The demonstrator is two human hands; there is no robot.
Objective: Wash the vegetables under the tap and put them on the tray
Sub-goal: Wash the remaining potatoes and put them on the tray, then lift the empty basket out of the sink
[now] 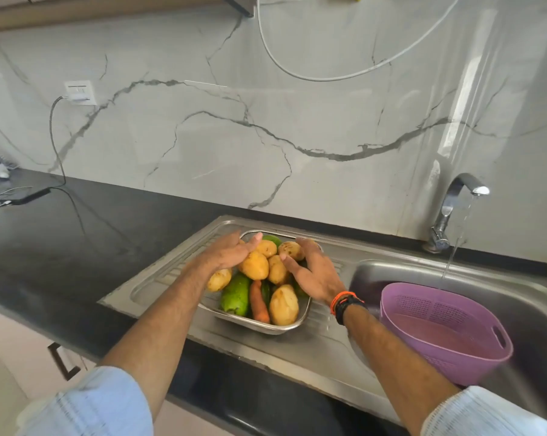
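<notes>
A steel tray (284,325) sits on the sink's drainboard, heaped with several potatoes (255,265), a green vegetable (235,294) and a carrot (259,302). My left hand (228,253) lies flat over the pile's left side, fingers straight and touching potatoes. My right hand (313,272) rests over the pile's right side, its fingers spread against a potato (290,249) at the back. Water runs from the tap (454,209) into a purple colander basket (445,335) in the sink basin.
The steel sink (533,303) fills the right side, with the drainboard (171,278) to its left. Black counter (77,240) stretches left, carrying a phone on a cable (24,196). A marble wall with a socket (80,92) stands behind.
</notes>
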